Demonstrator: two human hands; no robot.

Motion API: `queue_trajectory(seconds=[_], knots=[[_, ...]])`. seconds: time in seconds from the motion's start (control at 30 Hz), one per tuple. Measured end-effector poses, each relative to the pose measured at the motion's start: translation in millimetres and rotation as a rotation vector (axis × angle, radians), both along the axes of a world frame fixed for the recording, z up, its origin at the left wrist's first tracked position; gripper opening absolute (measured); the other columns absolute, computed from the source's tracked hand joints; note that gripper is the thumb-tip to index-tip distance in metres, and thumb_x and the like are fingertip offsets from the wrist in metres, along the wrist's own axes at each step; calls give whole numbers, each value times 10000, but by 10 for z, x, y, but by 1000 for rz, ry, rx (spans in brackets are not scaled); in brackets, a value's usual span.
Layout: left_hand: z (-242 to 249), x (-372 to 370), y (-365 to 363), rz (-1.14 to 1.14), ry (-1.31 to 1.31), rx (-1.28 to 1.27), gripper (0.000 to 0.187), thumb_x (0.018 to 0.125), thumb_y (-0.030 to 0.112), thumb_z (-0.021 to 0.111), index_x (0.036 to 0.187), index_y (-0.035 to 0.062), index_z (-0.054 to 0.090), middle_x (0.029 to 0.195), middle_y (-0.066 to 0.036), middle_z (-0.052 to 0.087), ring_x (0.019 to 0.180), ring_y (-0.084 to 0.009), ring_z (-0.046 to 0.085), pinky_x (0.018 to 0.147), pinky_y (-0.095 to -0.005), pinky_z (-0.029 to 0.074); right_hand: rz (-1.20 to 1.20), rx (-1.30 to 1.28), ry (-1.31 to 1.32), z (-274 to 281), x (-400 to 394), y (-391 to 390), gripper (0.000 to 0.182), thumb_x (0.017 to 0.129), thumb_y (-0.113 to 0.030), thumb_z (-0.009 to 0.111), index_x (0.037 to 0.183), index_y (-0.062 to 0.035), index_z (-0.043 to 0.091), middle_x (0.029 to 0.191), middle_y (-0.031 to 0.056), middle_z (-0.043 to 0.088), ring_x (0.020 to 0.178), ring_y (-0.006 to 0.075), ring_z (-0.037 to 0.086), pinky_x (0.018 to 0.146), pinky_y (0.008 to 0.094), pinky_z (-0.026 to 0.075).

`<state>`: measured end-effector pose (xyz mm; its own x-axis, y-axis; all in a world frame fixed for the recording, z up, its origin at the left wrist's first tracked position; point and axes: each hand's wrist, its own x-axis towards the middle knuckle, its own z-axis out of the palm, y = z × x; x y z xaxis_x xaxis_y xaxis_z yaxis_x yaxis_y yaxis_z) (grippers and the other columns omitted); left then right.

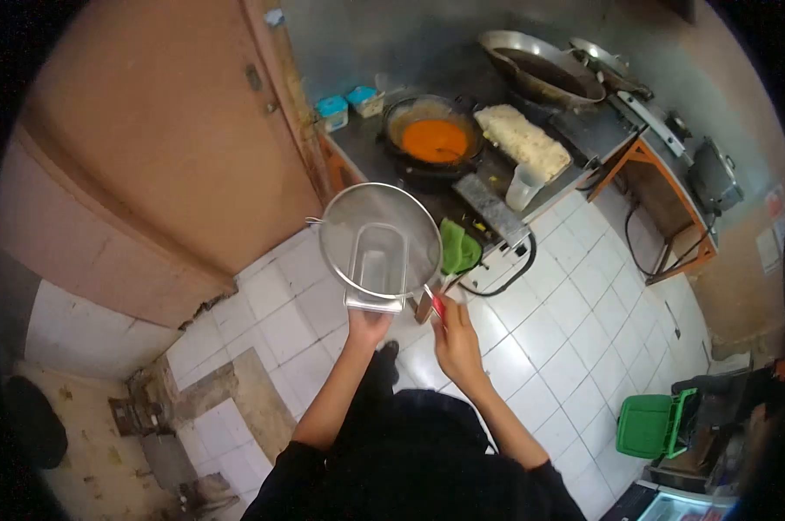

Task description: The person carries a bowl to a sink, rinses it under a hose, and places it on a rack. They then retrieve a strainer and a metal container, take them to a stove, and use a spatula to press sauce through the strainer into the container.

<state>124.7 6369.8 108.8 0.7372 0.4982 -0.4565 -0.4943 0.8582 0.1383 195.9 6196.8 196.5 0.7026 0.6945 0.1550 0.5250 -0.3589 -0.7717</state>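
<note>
A round mesh strainer with a metal rim is held up in front of me, its red handle in my right hand, whose fingers are wrapped round it. Below or behind the mesh, a clear rectangular plastic container rests in my left hand. The container shows through the mesh, and it hides most of my left fingers. Just right of the strainer's rim is a green cloth or bowl-like item.
On the dark counter stand a pan of orange sauce, a tray of pale food, a plastic jug, blue-lidded tubs and a large wok. A black hose loops at the counter's edge. A green bin stands right.
</note>
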Motion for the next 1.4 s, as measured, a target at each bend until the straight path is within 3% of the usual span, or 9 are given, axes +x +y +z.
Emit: queue_trajectory(seconds=[0.27,0.33,0.53,0.57,1.0,1.07,1.17,1.27,1.4], knots=[[-726,292,1770,195,36,143,333,855,335,596,1064,75,599,1040,-62,644,936,-247,626,810,-405,552,126,82,-35,-272,126,1840,517,817,55,490,1306,-56,364,995,343,454,862,523,502,762,540,432],[-570,621,2469,170,133,-49,330,847,334,606,1058,80,601,1029,-65,645,926,-252,626,798,-414,556,97,85,-29,-433,334,2535,506,819,55,488,1295,-66,367,1002,353,438,854,527,507,724,557,429],[-1304,1936,4122,-45,80,477,335,830,382,637,990,89,613,966,-68,643,840,-251,606,697,-412,546,-76,155,-104,-669,1038,4276,421,845,5,483,1240,-73,362,1078,341,424,809,556,545,684,575,479],[-1600,2274,4410,-108,101,288,333,830,380,640,989,89,610,959,-69,640,829,-251,603,693,-413,544,-95,142,-85,-642,1159,4441,404,856,0,477,1236,-62,356,1083,346,415,811,556,537,699,582,474],[-2196,3361,5084,-421,120,52,326,948,352,468,926,50,589,870,-90,624,761,-219,608,640,-329,540,-199,150,-122,-777,1877,5283,560,746,61,531,1284,60,377,1009,271,475,930,466,496,786,498,436],[-2546,3276,5138,-471,-28,121,393,949,417,418,989,57,572,926,-94,609,810,-223,603,673,-339,538,-218,151,-59,-809,1837,5313,534,758,48,539,1271,57,389,1010,267,486,931,462,497,795,493,436],[-3788,3268,5233,-899,-1045,-41,508,949,514,342,1084,69,546,1011,-100,586,883,-228,596,722,-354,534,-228,181,-61,-844,1755,5322,504,794,10,547,1269,43,382,1024,280,496,900,479,514,776,514,440],[-3108,3055,5097,-551,-101,351,548,922,561,359,1148,82,500,1062,-100,561,928,-242,575,803,-384,501,-271,65,4,-825,1700,5302,500,830,-46,548,1286,11,352,1032,303,497,876,506,536,753,544,446],[-2931,2800,4933,-477,89,430,596,895,601,387,1205,96,457,1119,-98,533,977,-260,552,889,-412,464,-253,-42,82,-746,1652,5231,523,849,-106,544,1316,-35,318,1030,319,492,876,527,544,741,570,448]])
